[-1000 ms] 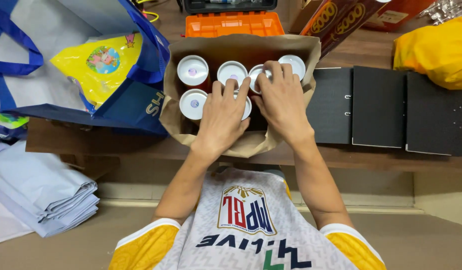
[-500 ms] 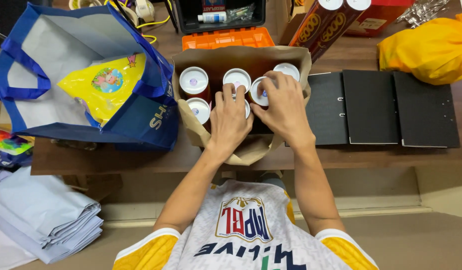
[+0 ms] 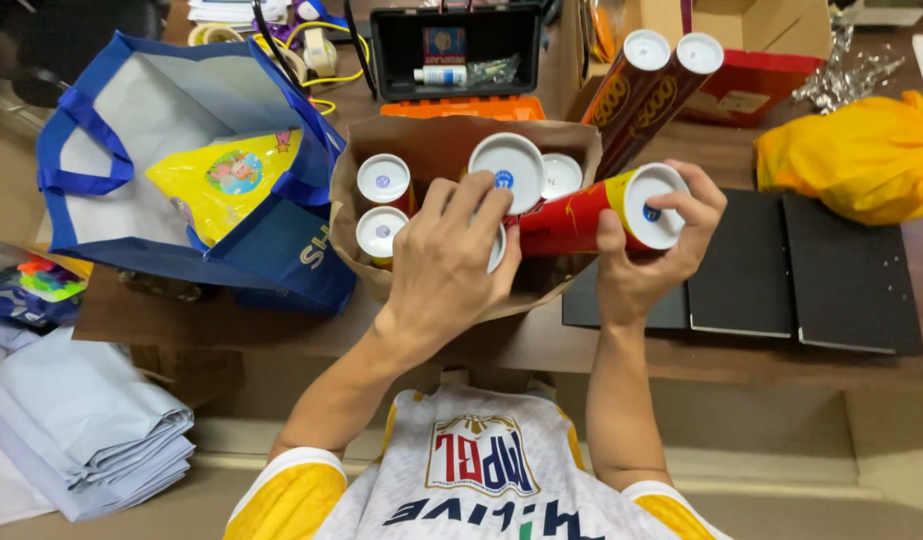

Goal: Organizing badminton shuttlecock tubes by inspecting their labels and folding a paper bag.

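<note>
From your head camera, your right hand [image 3: 650, 262] grips one red tube can [image 3: 592, 214], lifted sideways just right of the brown paper bag [image 3: 452, 150]. Your left hand [image 3: 450, 262] closes on a second can [image 3: 506, 172] inside the bag; three more cans [image 3: 384, 184] stand there, not yet taken.

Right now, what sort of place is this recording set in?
Probably a workroom or packing desk, not a shop: a cluttered brown wooden table holds an open black plastic toolbox, a brown paper bag of white-lidded tubes and flat black folders.
</note>
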